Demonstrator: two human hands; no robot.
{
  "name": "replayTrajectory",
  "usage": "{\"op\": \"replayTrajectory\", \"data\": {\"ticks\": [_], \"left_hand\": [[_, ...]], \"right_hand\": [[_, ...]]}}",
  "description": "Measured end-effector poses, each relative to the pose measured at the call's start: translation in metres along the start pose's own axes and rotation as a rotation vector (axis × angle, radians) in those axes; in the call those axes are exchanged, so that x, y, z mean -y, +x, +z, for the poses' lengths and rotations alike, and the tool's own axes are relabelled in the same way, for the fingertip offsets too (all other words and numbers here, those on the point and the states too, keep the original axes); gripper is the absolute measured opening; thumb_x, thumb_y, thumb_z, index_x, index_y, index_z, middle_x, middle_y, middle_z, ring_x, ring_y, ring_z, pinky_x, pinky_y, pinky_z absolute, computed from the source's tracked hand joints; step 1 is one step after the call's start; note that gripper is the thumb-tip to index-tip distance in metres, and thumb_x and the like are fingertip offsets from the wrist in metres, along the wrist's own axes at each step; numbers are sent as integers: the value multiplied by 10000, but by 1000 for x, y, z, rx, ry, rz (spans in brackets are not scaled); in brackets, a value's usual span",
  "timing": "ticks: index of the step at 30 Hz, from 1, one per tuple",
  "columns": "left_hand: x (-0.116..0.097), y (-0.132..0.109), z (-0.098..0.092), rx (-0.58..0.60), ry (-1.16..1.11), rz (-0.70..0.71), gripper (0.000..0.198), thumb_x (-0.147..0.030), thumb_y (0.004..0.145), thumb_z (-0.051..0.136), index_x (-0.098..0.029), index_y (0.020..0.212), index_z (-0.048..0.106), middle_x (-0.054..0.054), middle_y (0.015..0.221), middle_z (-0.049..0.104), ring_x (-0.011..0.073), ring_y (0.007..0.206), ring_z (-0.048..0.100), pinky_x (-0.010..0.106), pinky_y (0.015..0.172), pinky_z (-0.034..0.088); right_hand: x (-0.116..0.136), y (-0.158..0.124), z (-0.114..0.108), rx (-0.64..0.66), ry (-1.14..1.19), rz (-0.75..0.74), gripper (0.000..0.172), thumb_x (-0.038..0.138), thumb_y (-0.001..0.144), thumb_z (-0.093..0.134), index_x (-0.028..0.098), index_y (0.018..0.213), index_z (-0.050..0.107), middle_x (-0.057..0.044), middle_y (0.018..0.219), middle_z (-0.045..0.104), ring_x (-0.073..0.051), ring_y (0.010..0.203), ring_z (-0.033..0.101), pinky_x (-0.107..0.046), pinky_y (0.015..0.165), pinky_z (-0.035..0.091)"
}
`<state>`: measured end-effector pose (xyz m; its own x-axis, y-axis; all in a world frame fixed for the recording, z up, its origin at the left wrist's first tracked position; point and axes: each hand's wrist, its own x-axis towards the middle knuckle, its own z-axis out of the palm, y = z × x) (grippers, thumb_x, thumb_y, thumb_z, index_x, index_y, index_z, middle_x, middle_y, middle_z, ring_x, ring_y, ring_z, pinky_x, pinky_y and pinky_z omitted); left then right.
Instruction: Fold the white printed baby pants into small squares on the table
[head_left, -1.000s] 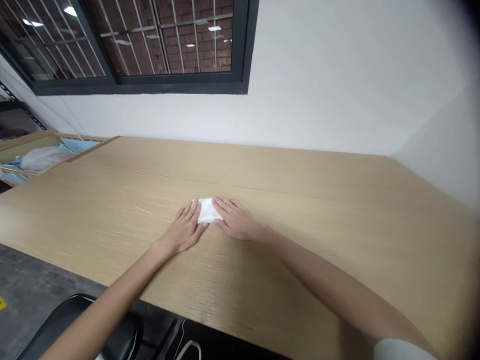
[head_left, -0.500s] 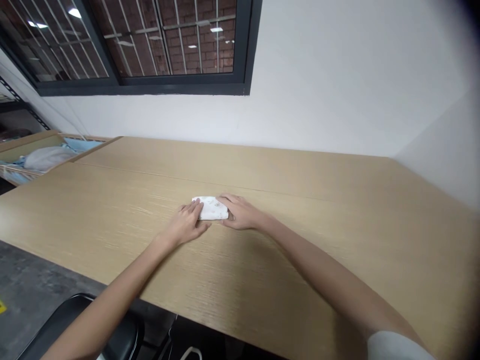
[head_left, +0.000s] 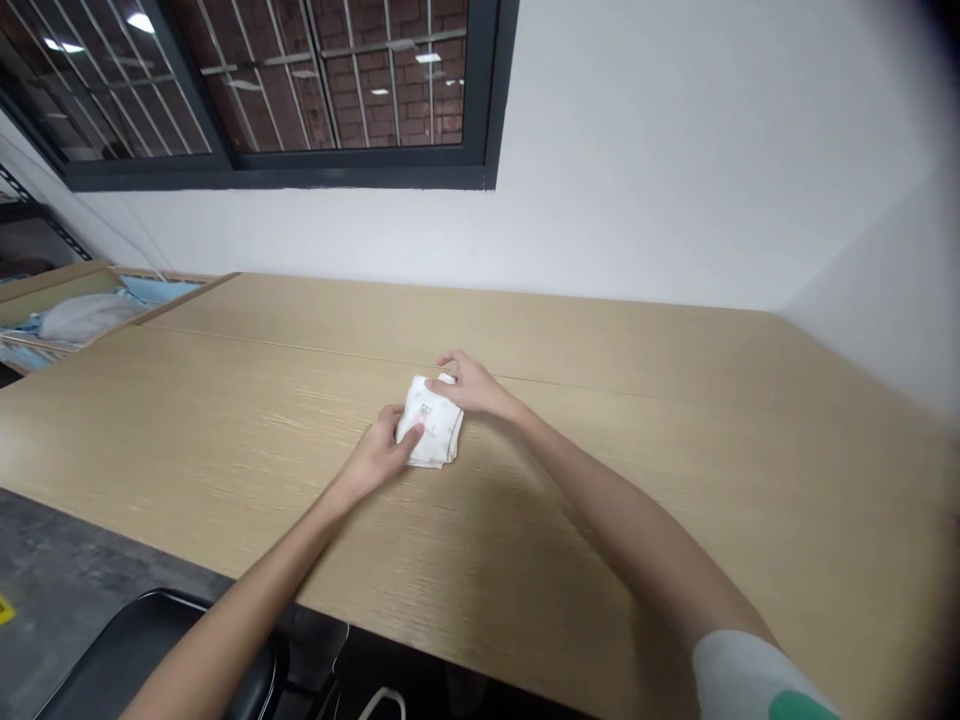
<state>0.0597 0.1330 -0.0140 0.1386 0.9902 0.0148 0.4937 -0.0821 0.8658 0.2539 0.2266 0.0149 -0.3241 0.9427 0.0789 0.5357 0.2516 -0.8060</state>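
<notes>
A small folded white cloth [head_left: 431, 430] with a faint printed pattern is held over the middle of the wooden table, its layered edges showing at the lower right. My left hand [head_left: 382, 448] grips its left side, thumb across the printed face and fingers behind the edge. At the upper right corner my right hand [head_left: 476, 387] has its thumb on the cloth. The index finger of that hand sticks out beyond the top edge, and its other fingers are mostly hidden.
The wide wooden table [head_left: 600, 470] runs back to a white wall below a dark-framed window [head_left: 300, 172]. At the far left stands a wooden box [head_left: 180, 297] holding blue and whitish soft material. A black chair [head_left: 161, 640] is by the front edge.
The cloth lay flat and wide under both hands; now it is turned and shows a squarer face. My right hand moved up to its top corner, and my left thumb came onto its face.
</notes>
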Motion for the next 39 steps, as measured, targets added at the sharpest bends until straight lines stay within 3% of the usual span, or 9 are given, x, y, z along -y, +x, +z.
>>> {"op": "replayTrajectory", "data": {"ticks": [5,7,10,14,17,21,28,35,39], "left_hand": [[-6,-5,9,-45,431,-98,477,-510,973,359,-132,993,650,175,869,720,309,858,706,433,828,550],[-15,-16,10,-132,558,-63,495,-507,970,358,-116,1008,658,212,910,709,354,943,690,504,883,541],[-24,-41,17,-230,730,151,515,-507,979,337,-150,1230,610,209,1152,685,344,1126,644,529,974,549],[-16,-72,43,-168,712,284,575,-528,965,422,-157,1395,515,202,1436,553,372,1386,501,583,1087,550],[-4,-83,62,-101,705,238,530,-522,962,437,-127,1245,650,229,1302,643,402,1319,564,641,1088,550],[9,-87,74,-168,686,241,503,-499,968,448,-127,1218,676,232,1251,669,403,1299,586,661,1084,548],[19,-84,77,-250,728,305,644,-521,955,486,-147,1478,448,206,1517,473,410,1456,426,598,1119,552],[15,-86,78,-188,654,231,647,-513,961,480,-96,1455,476,223,1566,386,422,1506,328,633,1185,486],[9,-84,58,-103,488,233,546,-469,981,453,-166,1430,514,162,1555,431,360,1505,361,613,1196,491]], "right_hand": [[-8,13,18,-26,-307,-25,406,472,991,553,161,1252,568,-166,1117,707,-279,998,683,-388,853,514],[-7,11,20,-72,-413,-106,380,430,1054,415,162,1265,584,-171,1157,702,-294,1086,667,-443,950,492],[1,-5,18,-67,-479,-388,431,403,1081,341,164,1363,564,-145,1391,611,-268,1330,539,-461,1142,377],[13,-44,20,254,-384,-681,530,413,1097,296,145,1534,432,-104,1612,386,-215,1517,311,-442,1255,239],[13,-67,30,470,-322,-765,533,397,1097,311,135,1546,428,-112,1611,376,-216,1527,292,-441,1266,232],[0,-69,38,498,-322,-773,481,379,1081,397,218,1526,481,-75,1561,462,-231,1514,325,-460,1263,248],[-30,-14,25,405,-391,-637,531,420,1060,431,210,1547,443,-70,1629,340,-232,1537,261,-488,1278,167],[-44,9,18,369,-393,-519,549,447,1070,377,207,1561,423,-46,1650,300,-207,1548,229,-434,1291,167],[-47,-1,22,276,-419,-497,607,472,1069,335,184,1603,336,-69,1664,252,-227,1552,214,-463,1291,165]]}}
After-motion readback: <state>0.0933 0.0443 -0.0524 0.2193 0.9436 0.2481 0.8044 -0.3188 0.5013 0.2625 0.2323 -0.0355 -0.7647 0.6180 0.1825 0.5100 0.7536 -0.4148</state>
